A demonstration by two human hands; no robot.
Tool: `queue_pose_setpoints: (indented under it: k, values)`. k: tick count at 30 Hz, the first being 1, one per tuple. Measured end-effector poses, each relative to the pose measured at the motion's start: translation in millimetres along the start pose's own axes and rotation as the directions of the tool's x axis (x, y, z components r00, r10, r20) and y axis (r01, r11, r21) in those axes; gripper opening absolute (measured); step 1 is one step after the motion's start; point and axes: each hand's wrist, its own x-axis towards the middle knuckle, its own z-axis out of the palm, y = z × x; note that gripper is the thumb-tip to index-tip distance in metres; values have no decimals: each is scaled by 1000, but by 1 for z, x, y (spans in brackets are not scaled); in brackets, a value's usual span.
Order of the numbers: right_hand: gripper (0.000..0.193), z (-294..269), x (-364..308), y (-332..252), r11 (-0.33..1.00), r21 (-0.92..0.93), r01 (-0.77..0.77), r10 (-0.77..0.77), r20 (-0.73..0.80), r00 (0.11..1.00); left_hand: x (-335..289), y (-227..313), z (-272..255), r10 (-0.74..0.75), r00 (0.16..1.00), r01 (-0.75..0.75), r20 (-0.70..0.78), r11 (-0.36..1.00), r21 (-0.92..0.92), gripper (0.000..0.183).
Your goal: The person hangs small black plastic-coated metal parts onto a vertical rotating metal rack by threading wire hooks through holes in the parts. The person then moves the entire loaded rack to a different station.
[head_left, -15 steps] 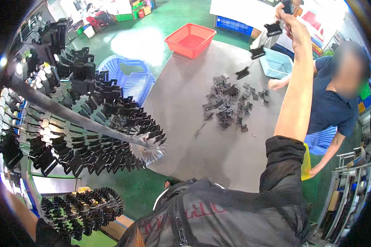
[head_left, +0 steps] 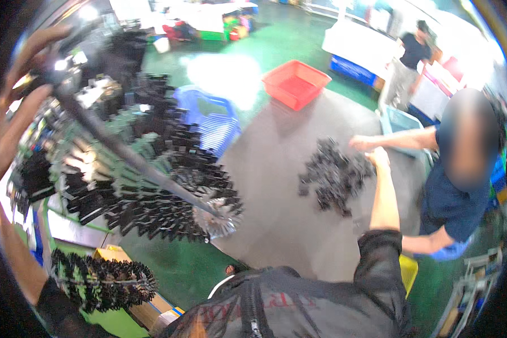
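Observation:
At the upper left, my left hand (head_left: 25, 93) curls its fingers and thumb round the upper end of a slanted metal rod (head_left: 135, 160). The rod runs through a large round rack hung with rows of black clip-like pieces (head_left: 152, 217), ending in a shiny spiky hub (head_left: 217, 218). Blurred, my right hand (head_left: 379, 158) reaches to the right edge of a heap of loose black clip-like pieces (head_left: 332, 177) on the grey table (head_left: 276, 225). Its fingers look closed; what they hold is hidden. Close beside it is a co-worker's hand (head_left: 361, 143).
A red plastic basket (head_left: 296, 84) sits at the table's far edge, a light blue basket (head_left: 403, 127) at its right. The co-worker (head_left: 456, 186) stands at the right. Blue chairs (head_left: 214, 124) are beyond the big rack. A smaller rack of black pieces (head_left: 104, 281) is lower left.
My right hand has come down from high above the table to the heap, and the black pieces in the air are gone. My left hand has come into view at the rod.

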Motion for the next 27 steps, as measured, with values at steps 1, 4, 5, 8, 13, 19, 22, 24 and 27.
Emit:
queue_pose_setpoints:
  k: [1, 4, 5, 8, 13, 19, 22, 24, 27]
  values:
    - [43, -21, -16, -17, 994, -34, -100, 103, 83, 991, 16, 8, 8, -5, 996, 12, 92, 997, -73, 48]
    - [30, -63, -43, -107, 950, 139, 280, -219, -340, 914, 35, 13, 21, 194, 980, -189, -38, 978, 91, 46]
    - [25, -95, -83, -181, 902, 227, 367, -250, -419, 873, 37, 19, 23, 184, 981, -179, -65, 981, 80, 44]
    - [17, -155, -181, -335, 460, 171, 871, -494, -766, 411, 24, 23, 28, 64, 994, -73, -93, 993, -97, 41]
    - [11, -215, -276, -443, 165, 49, 985, -366, -924, 108, 25, 27, 15, 208, 967, -204, -147, 978, 45, 37]
    - [18, -236, -268, -468, -60, 433, 899, -440, -820, 366, 34, 36, 8, 239, 959, -232, -149, 971, 64, 37]
    - [23, -255, -257, -434, -136, 659, 740, -563, -666, 489, 25, 32, 1, 235, 957, -208, -172, 964, 164, 38]
    - [24, -258, -233, -405, -173, 695, 698, -534, -662, 527, 20, 26, -5, 213, 960, -187, -180, 971, 150, 40]
    - [27, -267, -192, -337, 25, 677, 735, -350, -683, 641, 27, -5, 3, 200, 968, -196, -154, 980, 40, 41]
